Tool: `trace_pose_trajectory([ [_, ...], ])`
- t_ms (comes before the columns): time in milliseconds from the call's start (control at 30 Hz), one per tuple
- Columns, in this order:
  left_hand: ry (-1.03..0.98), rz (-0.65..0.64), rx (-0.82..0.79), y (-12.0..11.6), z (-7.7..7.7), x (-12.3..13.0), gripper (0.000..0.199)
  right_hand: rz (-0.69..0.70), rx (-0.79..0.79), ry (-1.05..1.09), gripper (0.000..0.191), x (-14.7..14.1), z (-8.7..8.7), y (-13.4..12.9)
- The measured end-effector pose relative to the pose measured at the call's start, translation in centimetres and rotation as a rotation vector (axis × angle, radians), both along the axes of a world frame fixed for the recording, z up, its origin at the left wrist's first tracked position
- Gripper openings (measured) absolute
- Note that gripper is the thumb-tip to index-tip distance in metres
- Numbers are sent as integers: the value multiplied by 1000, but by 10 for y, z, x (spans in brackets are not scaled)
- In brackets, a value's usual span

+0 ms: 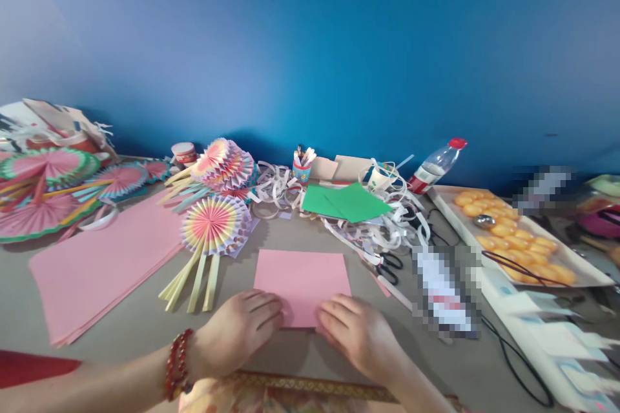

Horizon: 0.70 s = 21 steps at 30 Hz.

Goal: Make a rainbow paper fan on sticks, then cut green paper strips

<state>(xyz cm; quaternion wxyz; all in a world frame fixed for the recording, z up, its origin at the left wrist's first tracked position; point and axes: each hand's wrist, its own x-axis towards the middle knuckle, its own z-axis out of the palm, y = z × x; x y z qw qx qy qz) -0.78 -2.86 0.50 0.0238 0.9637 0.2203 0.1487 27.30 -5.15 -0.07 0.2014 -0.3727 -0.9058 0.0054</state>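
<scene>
A: State of work, largest first?

B: Surface [145, 329] crowded. On its left, a stack [111, 258] of pink paper lay flat, without pleats. Beyond it, several pleated fans [51, 164] overlapped, complete by the look of them. The pink sheet [303, 281] lay at the front, between the hands. No pleats showed on it, so I judged it at an early stage, most of its area unworked. Left of it lay one pleated fan [213, 222] with pale strips.

A: Hands?

B: Left hand [247, 319] over the sheet's near left corner, right hand [356, 329] over the near right. Fingers lay together on the paper; thumbs were hidden, so I could not tell whether either pinched. A fold at the near edge could not be confirmed.

A: Surroundings, obstructions?

B: Tray [455, 219] far right; white curls [397, 232] heaped behind the sheet, with green paper [346, 200] among them; bottle [443, 164] by the wall [310, 45]; scissors [389, 266] near the sheet's right side. Nothing but the hands covered the sheet. Room sideways was judged tight: fan left, scissors right.
</scene>
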Motion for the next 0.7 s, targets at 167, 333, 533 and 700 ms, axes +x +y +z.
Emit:
trace_pose_trajectory([
  [167,-166,44,96,15,30,-1,26,23,118,67,31,3,20,4],
  [333,-268,117,155,32,57,-11,23,-41,286,138,29,14,55,16],
  [533,-310,70,197,47,71,-40,24,-79,440,165,28,24,78,15],
  [700,-330,-24,231,38,63,-39,28,-58,467,116,26,22,79,-1],
])
